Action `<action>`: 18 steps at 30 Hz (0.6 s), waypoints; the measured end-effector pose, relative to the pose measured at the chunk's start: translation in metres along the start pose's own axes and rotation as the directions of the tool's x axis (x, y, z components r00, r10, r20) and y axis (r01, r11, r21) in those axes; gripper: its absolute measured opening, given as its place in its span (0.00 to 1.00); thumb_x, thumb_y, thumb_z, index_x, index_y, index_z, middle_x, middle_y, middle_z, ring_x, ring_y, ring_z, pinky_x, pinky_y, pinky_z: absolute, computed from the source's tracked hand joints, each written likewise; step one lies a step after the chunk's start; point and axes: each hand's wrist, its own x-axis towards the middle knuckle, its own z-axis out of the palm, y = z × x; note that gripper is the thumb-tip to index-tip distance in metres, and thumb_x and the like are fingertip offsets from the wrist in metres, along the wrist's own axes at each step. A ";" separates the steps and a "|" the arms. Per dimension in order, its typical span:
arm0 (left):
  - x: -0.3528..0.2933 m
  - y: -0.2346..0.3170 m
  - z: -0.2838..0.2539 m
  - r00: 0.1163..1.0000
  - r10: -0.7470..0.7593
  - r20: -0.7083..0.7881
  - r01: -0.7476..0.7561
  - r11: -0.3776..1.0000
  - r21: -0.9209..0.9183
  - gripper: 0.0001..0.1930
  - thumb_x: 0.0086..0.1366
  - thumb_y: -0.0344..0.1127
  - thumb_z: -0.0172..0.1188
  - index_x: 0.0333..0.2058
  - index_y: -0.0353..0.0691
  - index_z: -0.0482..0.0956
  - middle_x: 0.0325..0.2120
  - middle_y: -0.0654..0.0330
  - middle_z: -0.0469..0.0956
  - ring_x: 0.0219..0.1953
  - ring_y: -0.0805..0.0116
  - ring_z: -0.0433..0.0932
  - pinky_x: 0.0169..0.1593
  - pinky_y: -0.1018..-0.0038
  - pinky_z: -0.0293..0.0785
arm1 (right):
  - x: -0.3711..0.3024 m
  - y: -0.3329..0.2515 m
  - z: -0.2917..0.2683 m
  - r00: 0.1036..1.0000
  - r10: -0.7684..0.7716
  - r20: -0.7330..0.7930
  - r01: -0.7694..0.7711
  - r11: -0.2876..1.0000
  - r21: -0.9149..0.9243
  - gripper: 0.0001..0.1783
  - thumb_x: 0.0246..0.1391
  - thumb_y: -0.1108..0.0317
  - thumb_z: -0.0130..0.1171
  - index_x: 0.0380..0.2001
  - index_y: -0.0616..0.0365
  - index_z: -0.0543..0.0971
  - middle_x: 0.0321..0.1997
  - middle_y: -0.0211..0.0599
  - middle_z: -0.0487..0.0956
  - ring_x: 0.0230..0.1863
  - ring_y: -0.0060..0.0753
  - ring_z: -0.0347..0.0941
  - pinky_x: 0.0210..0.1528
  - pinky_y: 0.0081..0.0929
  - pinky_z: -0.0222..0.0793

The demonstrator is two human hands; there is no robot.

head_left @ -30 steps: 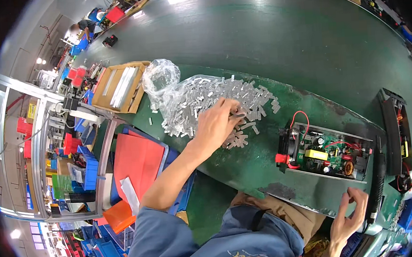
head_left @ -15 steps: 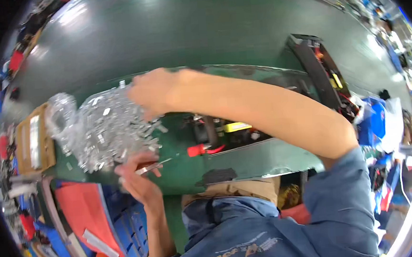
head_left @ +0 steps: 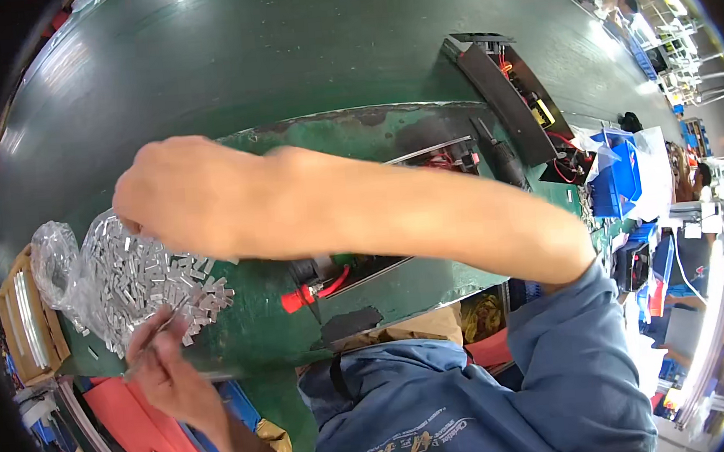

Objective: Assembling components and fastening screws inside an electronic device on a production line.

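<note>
My left hand (head_left: 170,369) is closed in a pinch around slim metal tweezers (head_left: 164,325), just at the near edge of a pile of small silver metal pieces (head_left: 143,275). The pieces lie in and spill from a clear plastic bag (head_left: 53,256). Over the far part of that pile, my right hand (head_left: 179,192) is curled downward, its arm stretched across the bench. Its fingertips are hidden, so anything in them is out of sight. Beneath my right forearm a dark housing (head_left: 370,274) with a red connector (head_left: 297,299) is partly covered.
Another long black housing (head_left: 521,101) with wires inside stands at the far right. Near it lies a dark cylindrical tool (head_left: 504,161). A blue bin (head_left: 615,176) is at the right end. Left of the bag sits a cardboard box (head_left: 28,316); red sheets (head_left: 136,418) lie below the bench edge.
The view has shifted, and the bench things sit further left. My right hand has moved left over the pile. My left hand keeps the tweezers, now closer against the pile's near edge.
</note>
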 end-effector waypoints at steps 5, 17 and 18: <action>0.011 0.051 0.004 0.973 0.196 0.122 -0.173 0.970 -0.172 0.08 0.72 0.28 0.54 0.45 0.31 0.74 0.42 0.45 0.78 0.34 0.65 0.81 0.41 0.71 0.81 | -0.085 -0.084 -0.086 0.872 0.487 -0.037 -0.421 0.787 0.451 0.08 0.58 0.77 0.65 0.41 0.62 0.83 0.38 0.39 0.82 0.40 0.36 0.80 0.41 0.32 0.77; -0.026 0.141 0.134 0.609 0.028 0.792 0.215 0.956 -0.200 0.10 0.70 0.22 0.59 0.47 0.26 0.72 0.41 0.46 0.82 0.43 0.61 0.85 0.49 0.70 0.83 | -0.227 -0.134 -0.086 0.377 0.902 -0.210 -0.722 0.428 0.544 0.10 0.65 0.80 0.57 0.48 0.66 0.79 0.43 0.41 0.81 0.38 0.26 0.81 0.33 0.18 0.72; -0.029 0.140 0.138 0.611 0.014 0.791 0.223 0.956 -0.189 0.10 0.70 0.23 0.60 0.47 0.26 0.72 0.41 0.46 0.82 0.42 0.62 0.85 0.48 0.70 0.83 | -0.229 -0.133 -0.086 0.389 0.894 -0.222 -0.704 0.444 0.554 0.10 0.65 0.81 0.57 0.48 0.66 0.79 0.43 0.41 0.81 0.38 0.26 0.80 0.35 0.19 0.73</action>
